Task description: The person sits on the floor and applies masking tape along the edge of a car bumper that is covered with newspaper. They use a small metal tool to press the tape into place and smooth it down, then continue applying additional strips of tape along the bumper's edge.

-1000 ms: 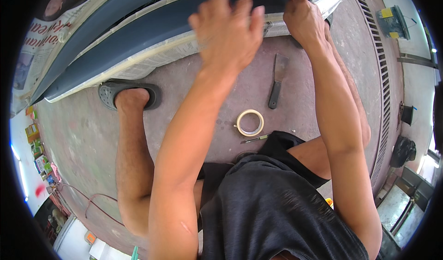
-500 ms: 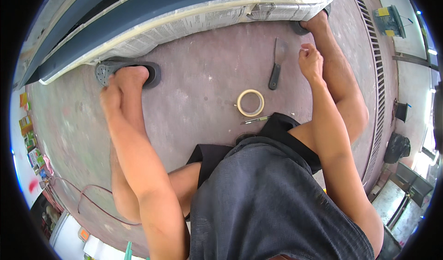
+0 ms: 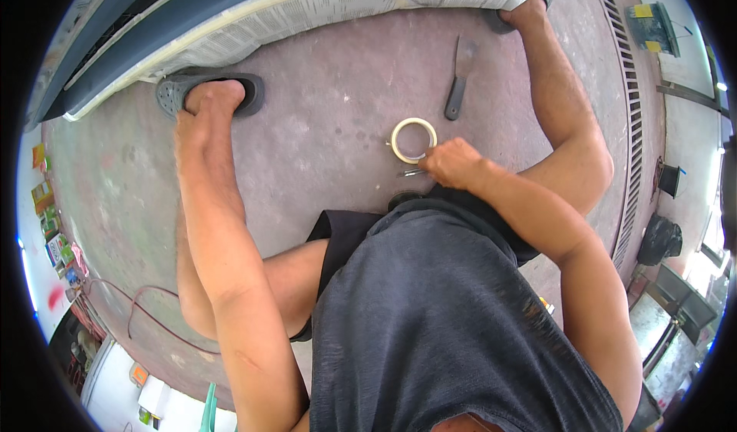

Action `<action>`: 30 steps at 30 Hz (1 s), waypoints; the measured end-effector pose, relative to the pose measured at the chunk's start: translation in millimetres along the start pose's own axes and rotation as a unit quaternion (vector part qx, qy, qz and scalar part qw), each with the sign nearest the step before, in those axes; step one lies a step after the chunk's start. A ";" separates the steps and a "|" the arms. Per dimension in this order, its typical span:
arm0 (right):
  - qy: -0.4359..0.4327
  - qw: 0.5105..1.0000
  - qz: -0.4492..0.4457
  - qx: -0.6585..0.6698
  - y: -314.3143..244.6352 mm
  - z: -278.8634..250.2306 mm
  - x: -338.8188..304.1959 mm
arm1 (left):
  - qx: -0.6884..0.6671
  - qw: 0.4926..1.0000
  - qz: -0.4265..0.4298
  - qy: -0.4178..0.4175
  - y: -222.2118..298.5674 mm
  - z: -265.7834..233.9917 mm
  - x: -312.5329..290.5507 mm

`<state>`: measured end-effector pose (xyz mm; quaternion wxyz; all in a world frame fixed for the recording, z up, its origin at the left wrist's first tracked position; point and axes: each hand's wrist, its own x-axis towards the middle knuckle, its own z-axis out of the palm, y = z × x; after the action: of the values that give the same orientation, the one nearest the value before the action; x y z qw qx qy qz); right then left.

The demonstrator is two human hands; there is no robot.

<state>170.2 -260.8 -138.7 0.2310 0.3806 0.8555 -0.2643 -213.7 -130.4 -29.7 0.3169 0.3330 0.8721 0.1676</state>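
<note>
I squat on the concrete floor [image 3: 322, 148], both knees up, in front of a long dark panel [image 3: 153, 29] whose lower edge is masked with newspaper [image 3: 330, 6].

My right hand [image 3: 454, 163] is down on the floor between my legs, fingers curled together. It touches the near rim of the roll of masking tape [image 3: 413, 140], which lies flat on the concrete just ahead of the knuckles. Whether the fingertips actually grip the rim or only rest against it, I cannot tell. A small thin metal object [image 3: 411, 173] lies just beside the hand on its left; too small to identify.

My left hand [image 3: 201, 96] rests near my left foot, by the grey sandal [image 3: 173, 88]. The fingers are hard to separate from the foot in this view, so I cannot tell how they are set. It holds nothing that I can see.

A putty knife with a dark handle [image 3: 458, 88] lies on the floor beyond the tape roll, apart from it, blade pointing toward the panel.

Change against half a second ago: the right hand was then raised near the putty knife, well clear of the tape; it is now lowered to the roll. One second ago both hands were up at the panel edge. Tape roll and putty knife have not shifted.

Containers: a dark bin [image 3: 660, 240] stands at far right by the floor grating [image 3: 629, 87]; contents not visible.
</note>
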 end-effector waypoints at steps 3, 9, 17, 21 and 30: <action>0.039 0.997 -0.011 -0.072 -13.9 12.7 4.5 | 0.100 0.995 0.012 0.011 -37.9 -5.5 65.4; 0.011 0.993 -0.041 -0.110 -15.0 12.7 -5.4 | 0.206 0.978 0.020 0.016 -62.7 0.3 105.3; 0.054 0.996 -0.057 0.031 -13.8 -15.1 -9.0 | -0.014 0.995 -0.002 0.098 0.0 0.0 35.1; 0.242 0.931 0.033 0.270 -27.4 -81.6 -20.4 | -0.161 0.955 0.165 0.188 -33.0 21.3 57.9; 0.395 0.711 0.142 0.564 -24.1 -154.0 -12.1 | -0.389 0.820 0.181 -0.379 58.6 94.9 -70.1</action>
<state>129.0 -184.2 -8.8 -0.3508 0.6267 0.4962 -0.4878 -82.4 -128.5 -39.8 0.6892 0.3716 0.4696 0.4080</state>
